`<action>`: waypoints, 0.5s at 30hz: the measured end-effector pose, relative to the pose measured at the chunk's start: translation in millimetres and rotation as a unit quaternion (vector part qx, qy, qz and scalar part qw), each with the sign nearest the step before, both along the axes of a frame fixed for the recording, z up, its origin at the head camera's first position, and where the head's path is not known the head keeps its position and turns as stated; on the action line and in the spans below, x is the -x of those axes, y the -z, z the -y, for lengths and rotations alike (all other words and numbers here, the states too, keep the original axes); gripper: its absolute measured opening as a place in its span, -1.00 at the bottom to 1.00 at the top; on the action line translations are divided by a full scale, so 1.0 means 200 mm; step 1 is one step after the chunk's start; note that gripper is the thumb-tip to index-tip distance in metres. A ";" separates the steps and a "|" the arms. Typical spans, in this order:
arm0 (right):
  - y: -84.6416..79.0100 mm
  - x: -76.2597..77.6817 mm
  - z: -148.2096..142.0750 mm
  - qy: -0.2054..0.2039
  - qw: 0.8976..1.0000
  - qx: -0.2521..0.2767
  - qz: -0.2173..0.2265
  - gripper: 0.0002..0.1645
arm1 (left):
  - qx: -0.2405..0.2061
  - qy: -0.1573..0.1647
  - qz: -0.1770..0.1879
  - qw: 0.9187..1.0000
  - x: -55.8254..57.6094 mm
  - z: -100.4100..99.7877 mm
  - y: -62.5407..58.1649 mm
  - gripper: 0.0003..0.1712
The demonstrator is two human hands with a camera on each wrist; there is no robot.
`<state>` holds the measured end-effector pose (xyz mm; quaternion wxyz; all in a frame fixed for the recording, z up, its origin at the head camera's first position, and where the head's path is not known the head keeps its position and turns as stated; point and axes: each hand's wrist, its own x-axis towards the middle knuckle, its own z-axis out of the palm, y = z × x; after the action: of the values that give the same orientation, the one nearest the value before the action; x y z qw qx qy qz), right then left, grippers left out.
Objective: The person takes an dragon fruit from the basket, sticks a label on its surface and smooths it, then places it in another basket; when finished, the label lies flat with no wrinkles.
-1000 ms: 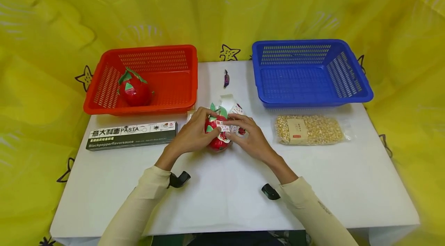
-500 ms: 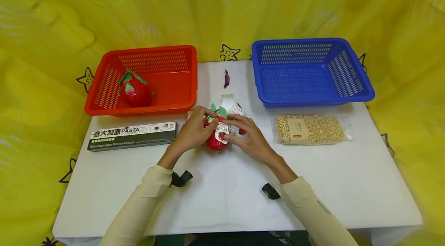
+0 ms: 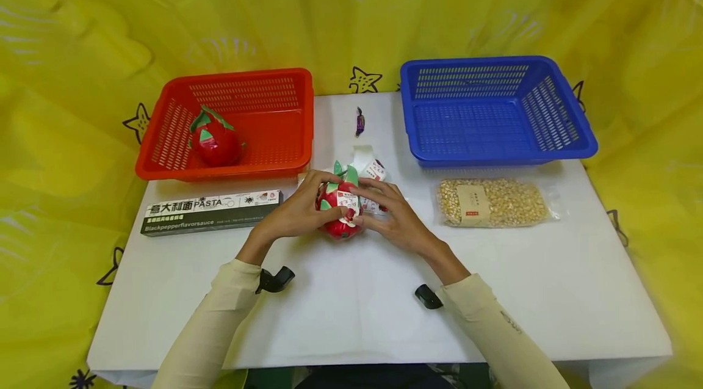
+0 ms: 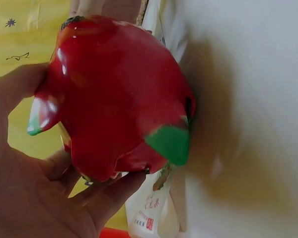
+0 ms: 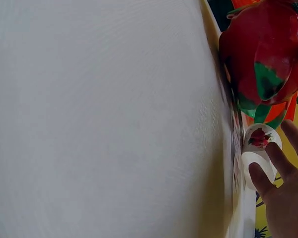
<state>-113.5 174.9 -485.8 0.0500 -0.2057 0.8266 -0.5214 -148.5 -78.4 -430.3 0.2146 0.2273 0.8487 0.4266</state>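
Grasping a red fruit (image 4: 109,89), the left fingers (image 4: 114,199) are curving round it. Outstretched right fingers (image 5: 280,161) are touching its label (image 3: 348,200).

Between the hands (image 3: 301,209) (image 3: 395,218) is a glossy red dragon fruit (image 4: 114,89) bearing a white label (image 3: 349,201), leafy end forward.

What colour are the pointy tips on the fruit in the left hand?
Green; the left wrist view shows the tips best.

Your head camera looks forward, down over the counter (image 3: 351,316); both wrist cameras share the held red fruit (image 4: 114,89), close.
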 end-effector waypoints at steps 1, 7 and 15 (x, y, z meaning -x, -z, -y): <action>0.00 0.00 0.00 0.001 1.000 0.009 0.000 -0.29 | 0.001 0.002 0.003 1.000 0.00 0.00 0.00 -0.22; 0.00 0.00 0.01 0.000 0.999 0.036 0.008 -0.42 | 0.007 0.015 0.026 1.000 0.01 0.02 0.00 -0.15; -0.01 0.01 0.03 -0.003 0.999 0.036 0.010 -0.50 | -0.006 0.016 0.048 0.999 0.02 0.03 0.01 -0.16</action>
<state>-116.1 169.4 -484.2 0.0519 -0.2046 0.8060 -0.5530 -151.6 -84.4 -431.8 0.2607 0.2213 0.8312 0.4383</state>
